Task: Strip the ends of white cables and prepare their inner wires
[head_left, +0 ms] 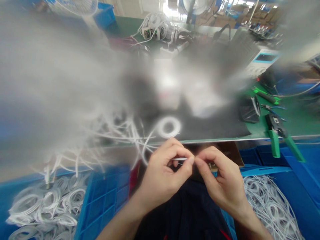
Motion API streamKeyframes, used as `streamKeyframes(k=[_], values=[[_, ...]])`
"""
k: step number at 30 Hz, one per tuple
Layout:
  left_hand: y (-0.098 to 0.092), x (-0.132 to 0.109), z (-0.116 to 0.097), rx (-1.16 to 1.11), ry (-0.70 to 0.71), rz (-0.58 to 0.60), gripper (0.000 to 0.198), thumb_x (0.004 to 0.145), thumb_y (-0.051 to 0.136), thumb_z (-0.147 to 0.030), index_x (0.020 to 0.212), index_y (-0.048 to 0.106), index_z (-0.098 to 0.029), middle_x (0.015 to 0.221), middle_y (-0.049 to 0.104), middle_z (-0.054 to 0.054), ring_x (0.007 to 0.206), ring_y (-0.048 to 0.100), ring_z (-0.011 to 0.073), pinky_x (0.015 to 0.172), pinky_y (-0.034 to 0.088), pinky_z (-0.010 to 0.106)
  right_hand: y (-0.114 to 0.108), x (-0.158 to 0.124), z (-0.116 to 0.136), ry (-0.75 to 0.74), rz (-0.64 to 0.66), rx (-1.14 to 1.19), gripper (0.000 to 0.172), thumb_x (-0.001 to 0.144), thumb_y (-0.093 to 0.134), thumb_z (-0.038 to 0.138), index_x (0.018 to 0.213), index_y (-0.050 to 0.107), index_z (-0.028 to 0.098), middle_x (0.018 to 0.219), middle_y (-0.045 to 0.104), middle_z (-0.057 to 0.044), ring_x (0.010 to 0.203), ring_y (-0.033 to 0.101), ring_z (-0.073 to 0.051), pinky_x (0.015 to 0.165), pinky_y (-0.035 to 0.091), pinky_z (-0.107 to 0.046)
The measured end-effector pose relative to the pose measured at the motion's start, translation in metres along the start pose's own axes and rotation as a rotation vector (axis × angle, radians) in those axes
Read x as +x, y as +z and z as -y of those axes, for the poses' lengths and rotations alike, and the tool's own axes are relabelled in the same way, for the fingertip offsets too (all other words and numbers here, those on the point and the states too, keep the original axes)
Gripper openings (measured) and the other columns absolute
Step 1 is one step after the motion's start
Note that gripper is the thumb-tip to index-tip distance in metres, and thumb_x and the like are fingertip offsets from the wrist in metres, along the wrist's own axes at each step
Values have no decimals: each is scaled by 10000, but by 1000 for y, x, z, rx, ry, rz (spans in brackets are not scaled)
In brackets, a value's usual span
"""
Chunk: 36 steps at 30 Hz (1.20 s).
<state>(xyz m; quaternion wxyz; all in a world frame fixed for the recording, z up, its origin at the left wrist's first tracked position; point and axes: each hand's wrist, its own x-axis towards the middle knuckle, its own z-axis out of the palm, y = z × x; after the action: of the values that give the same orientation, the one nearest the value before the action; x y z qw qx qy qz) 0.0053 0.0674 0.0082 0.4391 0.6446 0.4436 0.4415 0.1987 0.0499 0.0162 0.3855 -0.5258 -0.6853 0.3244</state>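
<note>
Both hands meet just below the bench edge, over my lap. My left hand (163,173) pinches the end of a thin white cable (180,159) between thumb and forefinger. My right hand (221,176) touches the same cable end with its fingertips closed together. The cable runs back up to a white coiled loop (168,126) lying on the dark mat (212,125) at the bench's front edge. Loose white cable strands (120,133) spread out to the left of the coil. Much of the upper left view is blurred grey.
Blue crates of coiled white cables stand at lower left (47,206) and lower right (270,206). Green-handled crimping pliers (277,133) and other tools lie on the green bench at right. A white meter box (262,60) stands behind them. More cable bundles (155,28) lie farther back.
</note>
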Motion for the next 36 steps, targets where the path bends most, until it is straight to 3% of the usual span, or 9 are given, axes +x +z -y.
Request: streamKeyframes(k=[5, 8, 15, 29, 36], values=[[-2, 5, 1, -18, -17, 106, 129, 993, 681, -123, 909, 733, -205, 883, 606, 9, 741, 569, 133, 632, 421, 275, -6, 8, -2, 264, 102, 326, 257, 1053, 705, 397, 874, 679, 214, 690, 615, 26, 589, 588, -139, 572, 476, -256], [-2, 7, 4, -87, -71, 148, 120, 1019, 677, -164, 919, 730, -205, 901, 601, 10, 767, 568, 137, 632, 418, 271, -7, 11, -6, 341, 120, 477, 283, 1032, 743, 431, 874, 690, 202, 679, 602, 38, 558, 558, -113, 543, 460, -230], [1, 6, 8, -154, -107, 151, 113, 1054, 669, -225, 963, 735, -207, 943, 594, 18, 808, 571, 145, 665, 431, 275, -7, 7, -10, 359, 99, 505, 237, 1037, 755, 404, 916, 707, 205, 690, 603, 51, 575, 558, -90, 560, 455, -200], [5, 9, 9, -127, -103, 114, 125, 1035, 689, -187, 916, 721, -200, 896, 594, 0, 748, 521, 131, 644, 389, 286, -10, 3, -4, 307, 82, 318, 199, 1066, 713, 384, 946, 738, 228, 736, 654, 42, 618, 597, -98, 604, 484, -208], [4, 10, 11, -230, -129, 157, 107, 1033, 707, -218, 929, 728, -208, 916, 595, 1, 781, 550, 135, 649, 404, 279, -12, 8, -17, 412, 231, 614, 279, 1069, 704, 427, 896, 684, 208, 684, 605, 55, 538, 511, -82, 556, 403, -232]])
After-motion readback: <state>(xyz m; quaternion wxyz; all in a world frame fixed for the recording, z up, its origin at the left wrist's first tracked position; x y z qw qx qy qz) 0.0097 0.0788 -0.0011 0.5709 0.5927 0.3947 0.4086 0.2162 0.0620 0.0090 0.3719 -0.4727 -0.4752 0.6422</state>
